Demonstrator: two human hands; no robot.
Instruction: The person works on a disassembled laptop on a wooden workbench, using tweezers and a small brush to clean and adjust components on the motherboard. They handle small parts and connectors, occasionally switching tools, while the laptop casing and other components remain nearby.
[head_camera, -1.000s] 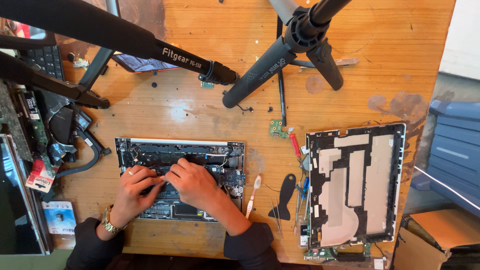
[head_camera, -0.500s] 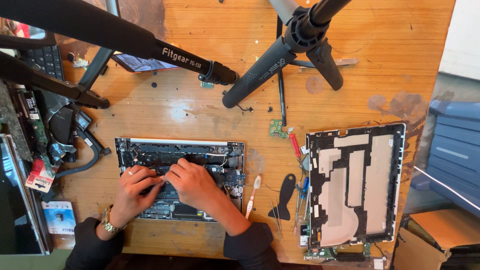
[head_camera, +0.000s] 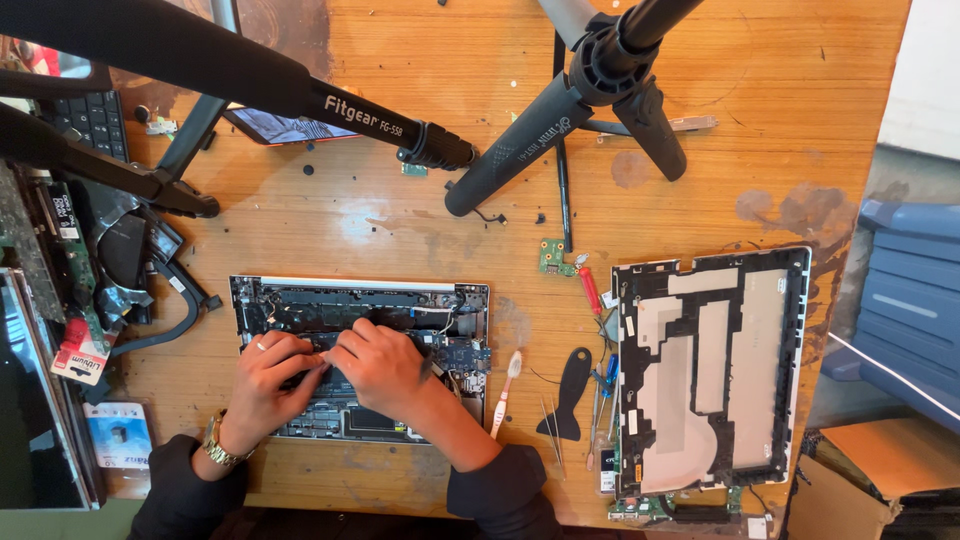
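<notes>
So: teardown looks well along. Opened laptop chassis (head_camera: 360, 358) lies near the front edge of the wooden table (head_camera: 800, 120), internals exposed, mainboard and cabling on show. Its bottom cover (head_camera: 712, 375) is already off and lies inner side up, well apart to the right. A small green circuit board (head_camera: 553, 258) sits loose on the table above the tools, so at least one part appears to be out. Most of the internals look still in place, so I'd judge plenty of removal is left.

Left hand (head_camera: 268, 375): fingers curled, tips pressed down on the dark components in the middle of the chassis; can't tell whether it pinches anything. Right hand (head_camera: 378, 365): also curled, fingertips meeting the left's over the same spot; a thin dark tool seems to stick out at its right side (too small to be sure).

Beside the chassis: a white brush (head_camera: 505, 392), a black pry tool (head_camera: 572, 392), a red-handled screwdriver (head_camera: 590, 290). Black tripod legs (head_camera: 520, 150) span the top.
</notes>
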